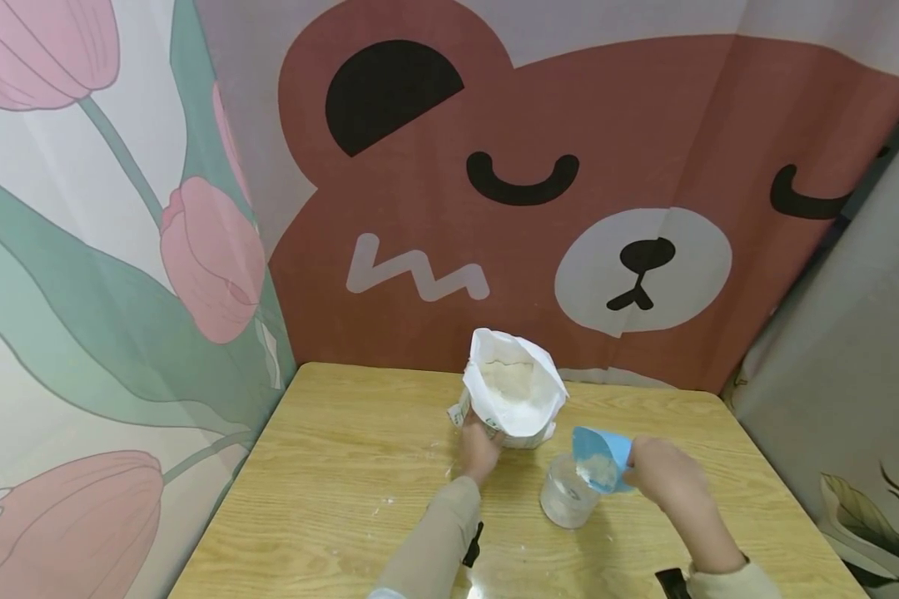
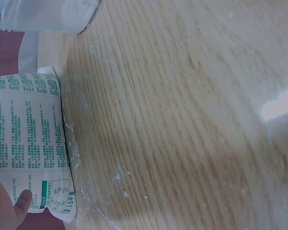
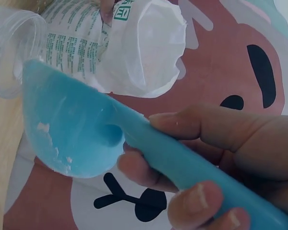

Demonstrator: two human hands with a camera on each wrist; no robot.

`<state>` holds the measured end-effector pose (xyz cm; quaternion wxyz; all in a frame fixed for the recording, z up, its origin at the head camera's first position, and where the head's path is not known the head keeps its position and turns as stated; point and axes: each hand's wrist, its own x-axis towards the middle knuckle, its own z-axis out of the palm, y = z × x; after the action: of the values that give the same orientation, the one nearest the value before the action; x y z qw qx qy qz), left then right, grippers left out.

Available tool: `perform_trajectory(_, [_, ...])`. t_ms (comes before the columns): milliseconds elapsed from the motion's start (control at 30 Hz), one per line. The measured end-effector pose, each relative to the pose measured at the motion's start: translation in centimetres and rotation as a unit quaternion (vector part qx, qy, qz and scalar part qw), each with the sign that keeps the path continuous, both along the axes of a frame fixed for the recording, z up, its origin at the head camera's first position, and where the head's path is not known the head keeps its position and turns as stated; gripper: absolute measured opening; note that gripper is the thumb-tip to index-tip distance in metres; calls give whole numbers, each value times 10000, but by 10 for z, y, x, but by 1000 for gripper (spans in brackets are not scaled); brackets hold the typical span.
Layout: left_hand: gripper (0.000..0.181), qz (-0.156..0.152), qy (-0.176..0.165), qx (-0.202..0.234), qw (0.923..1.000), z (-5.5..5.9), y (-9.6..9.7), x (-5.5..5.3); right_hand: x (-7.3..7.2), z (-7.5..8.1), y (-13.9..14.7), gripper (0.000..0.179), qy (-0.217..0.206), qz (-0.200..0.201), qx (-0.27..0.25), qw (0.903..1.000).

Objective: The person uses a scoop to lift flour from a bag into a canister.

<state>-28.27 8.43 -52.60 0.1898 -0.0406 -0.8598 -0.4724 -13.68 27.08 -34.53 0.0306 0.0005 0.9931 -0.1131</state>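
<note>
An open white flour bag (image 1: 520, 420) with green print stands near the table's back edge, pale powder inside. My left hand (image 1: 479, 449) grips its near left side; the left wrist view shows the thumb (image 2: 23, 203) against the printed paper. In my right hand (image 1: 667, 472) is the handle of a blue scoop (image 3: 69, 124), fingers curled round it. The scoop is tilted over the mouth of a clear plastic jar (image 1: 567, 503), with small white clumps stuck to its surface. White powder shows inside the jar (image 2: 69, 14) in the left wrist view.
The wooden table (image 1: 330, 482) carries white powder specks (image 2: 120, 175) to the left of and in front of the bag. Behind it hangs a curtain (image 1: 629, 125) with a bear print. A tulip-print curtain (image 1: 82, 291) hangs on the left.
</note>
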Motion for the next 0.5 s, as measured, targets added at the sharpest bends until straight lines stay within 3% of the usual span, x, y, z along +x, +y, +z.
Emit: perform_trajectory(500, [63, -82, 22, 94, 9999, -1, -1, 0, 1, 1, -11, 46, 431, -12, 550, 9976])
